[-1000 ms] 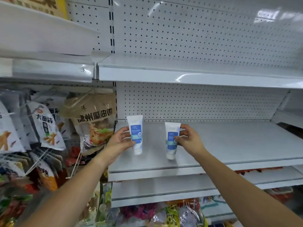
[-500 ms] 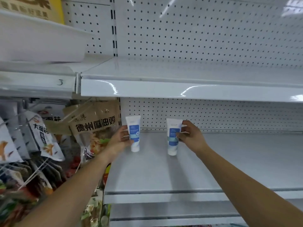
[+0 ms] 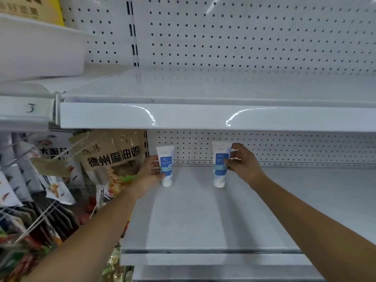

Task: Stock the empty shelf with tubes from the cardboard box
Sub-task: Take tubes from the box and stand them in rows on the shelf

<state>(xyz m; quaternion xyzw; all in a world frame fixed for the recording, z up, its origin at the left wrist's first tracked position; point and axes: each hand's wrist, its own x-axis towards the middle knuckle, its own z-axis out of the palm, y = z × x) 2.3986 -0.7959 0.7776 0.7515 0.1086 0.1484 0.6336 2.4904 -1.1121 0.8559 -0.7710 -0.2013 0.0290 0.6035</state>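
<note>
Tubes (image 3: 166, 179): left hand (image 3: 151, 169) and right hand (image 3: 243, 164) each grip one; seat caps flat beneath before releasing.

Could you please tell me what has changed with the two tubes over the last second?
The left hand carried the left tube, and the right hand the right tube, deeper along the shelf toward the pegboard back. Both grips stayed; tubes remain cap-down.
</note>
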